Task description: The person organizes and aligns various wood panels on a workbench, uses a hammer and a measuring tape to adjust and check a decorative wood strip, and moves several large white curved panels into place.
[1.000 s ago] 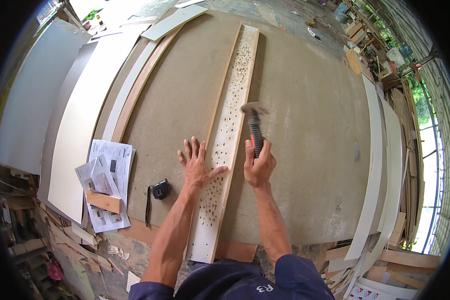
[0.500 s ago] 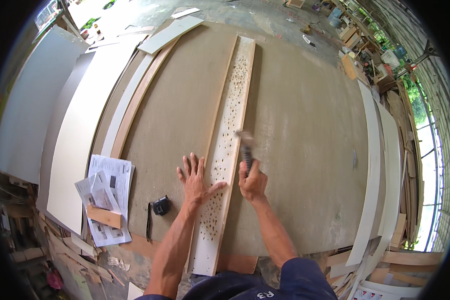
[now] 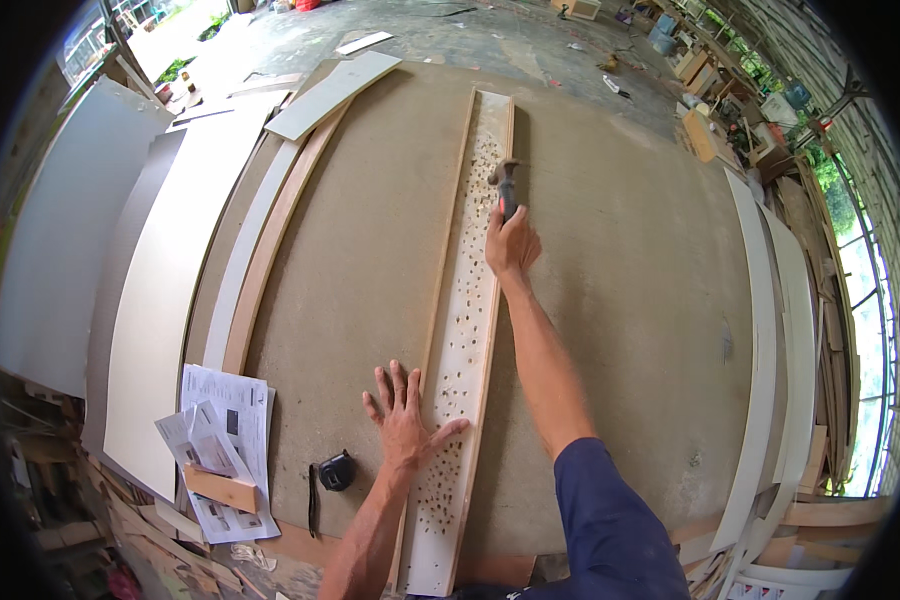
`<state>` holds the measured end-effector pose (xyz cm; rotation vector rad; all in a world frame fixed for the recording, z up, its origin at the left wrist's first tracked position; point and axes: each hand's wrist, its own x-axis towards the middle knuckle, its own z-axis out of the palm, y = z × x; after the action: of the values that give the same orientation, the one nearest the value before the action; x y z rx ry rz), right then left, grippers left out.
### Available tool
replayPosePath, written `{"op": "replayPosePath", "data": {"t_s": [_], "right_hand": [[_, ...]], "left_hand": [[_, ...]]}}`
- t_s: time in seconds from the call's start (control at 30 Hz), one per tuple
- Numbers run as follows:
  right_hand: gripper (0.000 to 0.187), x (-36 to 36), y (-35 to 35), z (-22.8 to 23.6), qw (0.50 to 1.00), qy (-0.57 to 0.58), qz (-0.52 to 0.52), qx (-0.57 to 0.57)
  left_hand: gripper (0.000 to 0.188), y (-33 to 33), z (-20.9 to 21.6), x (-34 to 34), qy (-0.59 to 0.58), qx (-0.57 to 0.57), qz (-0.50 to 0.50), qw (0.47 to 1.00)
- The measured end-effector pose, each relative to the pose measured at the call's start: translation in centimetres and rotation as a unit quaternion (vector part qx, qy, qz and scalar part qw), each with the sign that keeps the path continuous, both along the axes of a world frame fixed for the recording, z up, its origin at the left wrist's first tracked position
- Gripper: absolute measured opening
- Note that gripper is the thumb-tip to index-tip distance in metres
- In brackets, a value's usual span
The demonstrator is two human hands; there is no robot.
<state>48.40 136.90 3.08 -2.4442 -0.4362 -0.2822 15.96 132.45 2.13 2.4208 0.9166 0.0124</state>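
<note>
A long, narrow white board (image 3: 457, 360) with wooden strips along both long edges lies lengthwise before me, dotted with many small dark holes or pieces that I cannot make out. My left hand (image 3: 407, 430) rests across its left edge, fingers spread on the worktable and thumb over the white surface. Farther up, my right hand (image 3: 513, 243) grips a claw hammer (image 3: 508, 185) by its dark handle. The hammer's head is over the right edge of the board, near the far end; whether it touches cannot be told.
The board lies on a broad brown worktable (image 3: 620, 350). Printed papers (image 3: 255, 400) under a wood block (image 3: 222, 488) and a black tape measure (image 3: 337, 471) are at the near left. White panels (image 3: 160, 300) line the left side; long strips (image 3: 755, 370) line the right.
My right hand has carried the hammer away from me, toward the board's far end. My left hand stays spread on the board's edge. The whole view has shifted slightly.
</note>
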Motion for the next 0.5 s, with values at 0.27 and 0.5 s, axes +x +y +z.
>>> {"op": "replayPosePath", "data": {"t_s": [0.27,0.5], "right_hand": [[0.028,3.9,3.3,-0.3,0.966,-0.254,-0.017,0.053],[0.025,4.3,4.2,0.7,0.976,-0.209,-0.008,0.054]], "left_hand": [[0.119,0.2,0.1,-0.1,0.0,-0.006,-0.002,1.0],[0.117,0.6,0.3,-0.2,-0.012,-0.006,0.007,1.0]]}}
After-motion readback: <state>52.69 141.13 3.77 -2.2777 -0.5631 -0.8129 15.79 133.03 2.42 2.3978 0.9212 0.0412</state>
